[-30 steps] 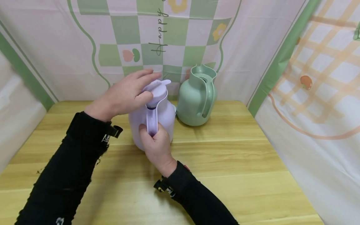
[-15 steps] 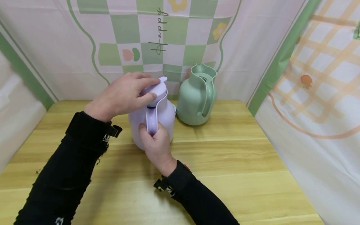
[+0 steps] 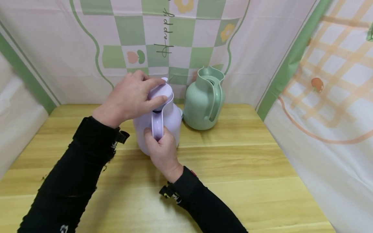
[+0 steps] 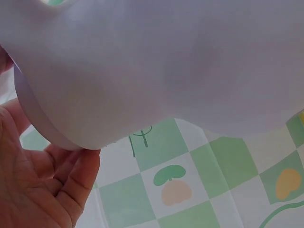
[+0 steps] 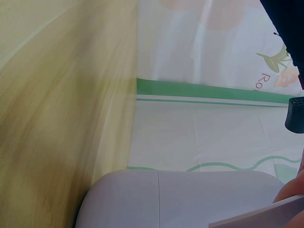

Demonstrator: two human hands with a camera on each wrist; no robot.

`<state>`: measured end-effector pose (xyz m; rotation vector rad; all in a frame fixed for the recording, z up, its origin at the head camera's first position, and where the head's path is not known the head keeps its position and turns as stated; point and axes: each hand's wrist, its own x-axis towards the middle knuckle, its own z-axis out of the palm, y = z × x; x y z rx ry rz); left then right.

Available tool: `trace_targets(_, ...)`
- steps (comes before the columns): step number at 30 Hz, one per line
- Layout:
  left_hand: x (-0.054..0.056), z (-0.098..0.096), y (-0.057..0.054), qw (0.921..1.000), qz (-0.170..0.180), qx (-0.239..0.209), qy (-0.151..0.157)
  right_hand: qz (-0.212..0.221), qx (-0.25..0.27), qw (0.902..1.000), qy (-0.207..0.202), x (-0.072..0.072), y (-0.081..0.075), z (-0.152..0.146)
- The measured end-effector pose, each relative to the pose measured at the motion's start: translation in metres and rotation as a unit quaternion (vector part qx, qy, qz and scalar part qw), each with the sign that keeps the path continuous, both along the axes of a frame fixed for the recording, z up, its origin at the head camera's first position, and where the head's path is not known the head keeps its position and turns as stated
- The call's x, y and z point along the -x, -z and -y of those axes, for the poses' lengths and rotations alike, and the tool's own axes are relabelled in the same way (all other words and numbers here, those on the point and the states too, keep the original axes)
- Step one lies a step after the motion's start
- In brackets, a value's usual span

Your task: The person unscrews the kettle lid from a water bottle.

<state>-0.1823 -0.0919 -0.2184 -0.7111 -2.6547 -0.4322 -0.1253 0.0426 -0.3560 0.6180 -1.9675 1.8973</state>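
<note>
A lilac thermos jug (image 3: 172, 121) stands on the wooden table with its handle toward me. My left hand (image 3: 128, 97) grips its round lid (image 3: 161, 91) from above, thumb on the near side; the lid's small tab (image 3: 164, 79) points to the back. Lower down, my right hand (image 3: 162, 153) holds the handle (image 3: 157, 123), thumb against it. In the left wrist view, the fingers of the left hand (image 4: 42, 185) curl at the rim of the pale jug (image 4: 180, 71). The right wrist view has the jug's side (image 5: 123, 202) and part of the right hand (image 5: 294, 190).
A green jug (image 3: 195, 103) of similar shape stands just behind and to the right, its handle facing front right. Some pale thing between the two jugs is mostly hidden. Printed cloth (image 3: 253, 48) hangs behind and at the sides of the table (image 3: 233, 181).
The lid has turned counterclockwise, its tab swinging from the right to the back. My left hand has turned with it and shifted slightly right. The right hand and both jugs stay put.
</note>
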Motion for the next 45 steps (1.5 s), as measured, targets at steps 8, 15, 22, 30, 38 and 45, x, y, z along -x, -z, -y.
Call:
trace_targets(8, -0.002, -0.006, 0.001, 0.9980, -0.051, 0.018, -0.032, 0.001, -0.001, 1.0000, 0.003, 0.000, -0.001, 0.001)
trace_targets(15, -0.005, -0.012, -0.001, 0.9949, -0.039, 0.034, -0.086, -0.004, -0.003, 1.0000, -0.007, 0.001, 0.000, 0.000)
trace_targets(22, -0.007, -0.013, -0.001, 0.9946, -0.043, 0.033, -0.089, -0.009, -0.006, 0.9999, -0.008, 0.001, 0.002, -0.001)
trace_targets(30, -0.005, -0.005, -0.013, 0.9970, 0.015, 0.053, -0.054, -0.002, -0.003, 1.0000, -0.008, 0.001, 0.002, -0.001)
trace_targets(38, 0.003, 0.003, -0.029, 0.9908, 0.110, 0.069, 0.039, 0.001, 0.000, 0.9999, -0.016, 0.001, 0.001, -0.001)
trace_targets(45, 0.009, 0.003, -0.033, 0.9799, 0.163, 0.106, 0.045, 0.004, -0.001, 0.9999, -0.009, 0.001, 0.001, 0.000)
